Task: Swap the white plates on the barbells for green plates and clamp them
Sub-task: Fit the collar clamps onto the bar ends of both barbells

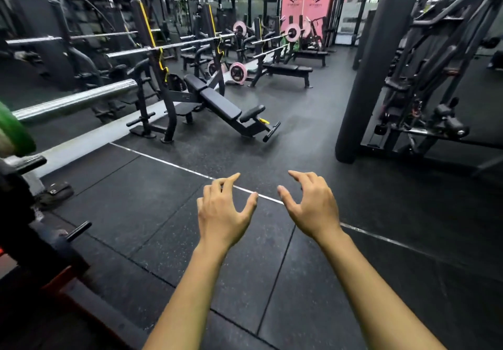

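Black rubber gym floor under your left hand and right hand, both loosely spread, holding nothing, green plate far to their left.

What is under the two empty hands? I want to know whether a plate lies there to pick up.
Under the left hand and right hand only black speckled rubber floor with a pale seam line shows. No plate shows; the forearms cover some floor.

Green plate cut off by left edge, blurred; far plates tiny.
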